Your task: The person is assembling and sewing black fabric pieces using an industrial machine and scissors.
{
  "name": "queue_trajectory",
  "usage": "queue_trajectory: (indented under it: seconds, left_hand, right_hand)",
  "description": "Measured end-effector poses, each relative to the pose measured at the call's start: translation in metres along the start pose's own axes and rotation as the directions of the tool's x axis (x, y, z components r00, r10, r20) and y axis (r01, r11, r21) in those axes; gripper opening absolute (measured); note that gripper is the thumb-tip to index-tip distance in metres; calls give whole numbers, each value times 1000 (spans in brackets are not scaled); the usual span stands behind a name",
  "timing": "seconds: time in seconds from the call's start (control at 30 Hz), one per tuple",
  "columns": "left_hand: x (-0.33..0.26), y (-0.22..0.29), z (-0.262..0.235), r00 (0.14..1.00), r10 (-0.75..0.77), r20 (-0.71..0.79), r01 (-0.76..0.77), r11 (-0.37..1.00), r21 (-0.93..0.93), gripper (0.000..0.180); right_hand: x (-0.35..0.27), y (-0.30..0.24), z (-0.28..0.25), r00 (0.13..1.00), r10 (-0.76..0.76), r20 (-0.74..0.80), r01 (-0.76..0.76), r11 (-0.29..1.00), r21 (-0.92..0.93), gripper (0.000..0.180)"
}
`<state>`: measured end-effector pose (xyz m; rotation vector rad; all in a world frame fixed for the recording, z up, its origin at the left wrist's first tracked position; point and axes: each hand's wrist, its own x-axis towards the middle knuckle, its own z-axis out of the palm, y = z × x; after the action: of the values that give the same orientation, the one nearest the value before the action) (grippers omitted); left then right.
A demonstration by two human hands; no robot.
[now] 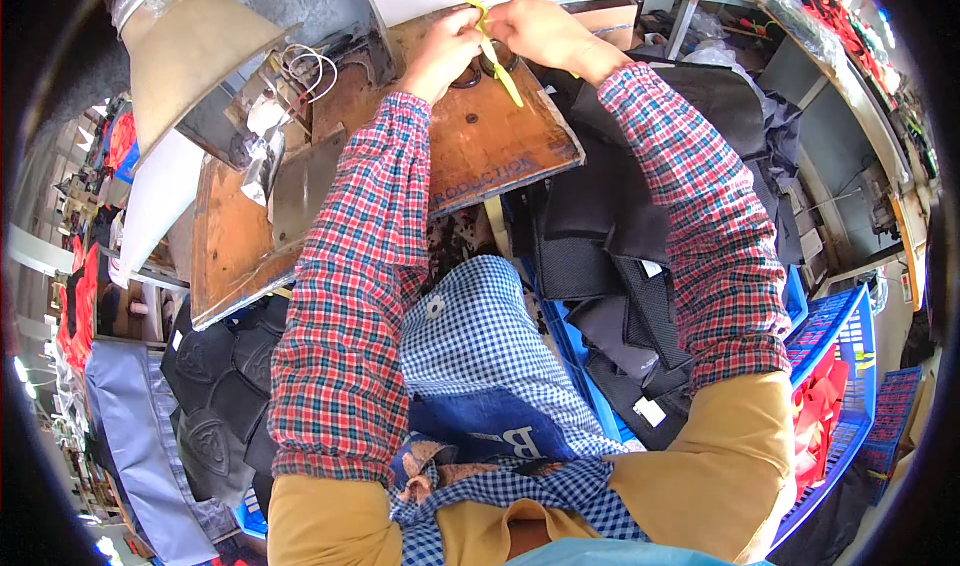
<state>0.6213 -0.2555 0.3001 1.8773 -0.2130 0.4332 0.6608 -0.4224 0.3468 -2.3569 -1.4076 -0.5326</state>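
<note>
Two hands work at the far end of one worn wooden tabletop (480, 146), and between them runs one yellow-green strap (497, 61). Both forearms, in red plaid sleeves over tan cuffs, reach up from the lower edge and converge toward the top of the view, the left nearly straight and the right bent inward at the elbow. The left hand (447, 51) is closed, its fingertips pinched on the upper part of the strap, knuckles turned toward the camera. The right hand (545, 31) is also closed, gripping the strap from the other side, just beside the left hand so that the two nearly touch. The strap loops at the top by the fingers and trails down at a slant across the board, its free end lying on the wood. Just under the hands sits a dark round fitting (470, 74) on the tabletop, partly hidden by the fingers. To the left stands one tan funnel-shaped hood (190, 46), with a coil of white wire (310, 66) beside it. To the right of the board lies a heap of black fabric pieces (610, 266), spilling into a blue plastic crate (840, 336). A second stack of black padded pieces (215, 386) lies at lower left.
</note>
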Motion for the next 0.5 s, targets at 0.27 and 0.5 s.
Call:
queue_trajectory:
  seconds: [0.27, 0.5]
  left_hand:
    - [-7, 6, 7, 995, -87, -54, 68, 955, -290, 38]
    - [-6, 13, -4, 984, -152, 93, 177, 897, -405, 38]
  right_hand:
    - [21, 26, 13, 923, 345, 173, -359, 603, 713, 26]
    - [23, 16, 34, 878, 473, 64, -386, 623, 680, 27]
